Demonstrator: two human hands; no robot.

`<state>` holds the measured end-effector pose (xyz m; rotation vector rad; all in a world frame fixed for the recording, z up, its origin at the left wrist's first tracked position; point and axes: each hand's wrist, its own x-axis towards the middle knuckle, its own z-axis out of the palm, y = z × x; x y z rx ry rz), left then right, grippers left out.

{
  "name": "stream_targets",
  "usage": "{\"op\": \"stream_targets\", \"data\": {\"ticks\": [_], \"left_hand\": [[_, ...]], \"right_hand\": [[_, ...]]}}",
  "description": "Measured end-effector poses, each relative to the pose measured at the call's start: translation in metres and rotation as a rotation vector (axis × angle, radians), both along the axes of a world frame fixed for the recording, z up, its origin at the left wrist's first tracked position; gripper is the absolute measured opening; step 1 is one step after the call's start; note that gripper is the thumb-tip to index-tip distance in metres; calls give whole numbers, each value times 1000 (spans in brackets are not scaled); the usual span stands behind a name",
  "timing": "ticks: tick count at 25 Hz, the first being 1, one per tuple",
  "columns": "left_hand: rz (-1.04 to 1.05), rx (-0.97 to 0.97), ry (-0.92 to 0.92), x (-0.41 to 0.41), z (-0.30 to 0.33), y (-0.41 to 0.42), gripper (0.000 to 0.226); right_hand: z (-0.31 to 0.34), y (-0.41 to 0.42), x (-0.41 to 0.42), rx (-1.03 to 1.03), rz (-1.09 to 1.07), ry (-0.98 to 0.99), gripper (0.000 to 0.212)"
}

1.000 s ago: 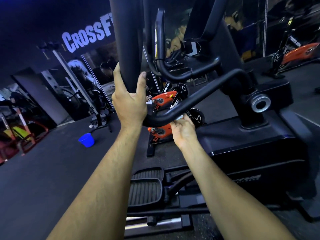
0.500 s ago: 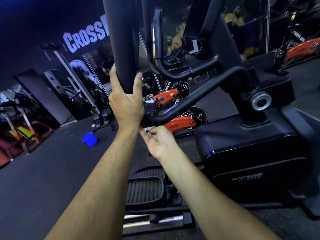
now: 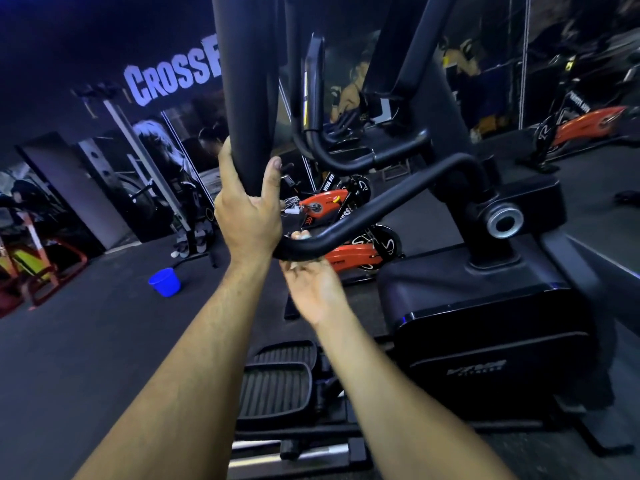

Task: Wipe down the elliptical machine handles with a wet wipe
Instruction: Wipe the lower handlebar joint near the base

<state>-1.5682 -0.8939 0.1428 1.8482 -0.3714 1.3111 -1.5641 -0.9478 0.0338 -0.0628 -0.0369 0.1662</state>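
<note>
The left hand (image 3: 247,220) is curled around the thick black upright handle (image 3: 247,81) of the elliptical machine (image 3: 485,341), thumb up one side of the tube and fingers wrapped behind it. Just below and to its right, the right hand (image 3: 313,287) reaches up under the low bend of the curved black handlebar (image 3: 381,206), its fingers wrapped over the bar so that their tips show above it; a small pale scrap, which seems to be the wet wipe (image 3: 304,236), peeks out between fingers and bar, though most of it is hidden by the hand and the tube. That handlebar climbs to the right toward a pivot with a silver ring (image 3: 504,223) on the machine's black housing. Beneath the forearms sit the ribbed foot pedals (image 3: 277,386). On the dark floor to the left stands a blue bucket (image 3: 165,281), its open mouth turned away enough that any contents cannot be made out. Behind the handlebar an orange and black exercise bike (image 3: 346,251) is partly blocked by the bar and the hands. Further back on the left wall is white lettering reading "CROSS" (image 3: 169,81), cut off by the upright handle, and another orange bike (image 3: 588,128) stands at far right.
</note>
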Motion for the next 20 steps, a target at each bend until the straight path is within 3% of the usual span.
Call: {"op": "stream_targets", "data": {"ticks": [2, 5, 8, 11, 15, 17, 18, 20], "left_hand": [[7, -1, -7, -1, 0, -1, 61], [17, 21, -17, -4, 1, -3, 59], [2, 46, 11, -8, 2, -1, 58], [-9, 52, 51, -15, 4, 0, 59], [-3, 85, 173, -27, 7, 0, 67], [-28, 80, 258, -29, 8, 2, 73], [-39, 74, 283, -31, 6, 2, 76], [6, 105, 206, -39, -13, -2, 76]], "right_hand": [[10, 25, -11, 50, 35, -50, 35], [31, 41, -26, -96, 169, -14, 28], [51, 35, -41, -175, 248, 38, 36], [59, 32, -42, -249, 184, 179, 33], [35, 15, -62, -338, -35, 247, 31], [22, -17, -68, -445, -272, 199, 28], [17, -37, -62, -582, -470, 140, 31], [18, -79, -40, -1129, -954, -89, 36]]}}
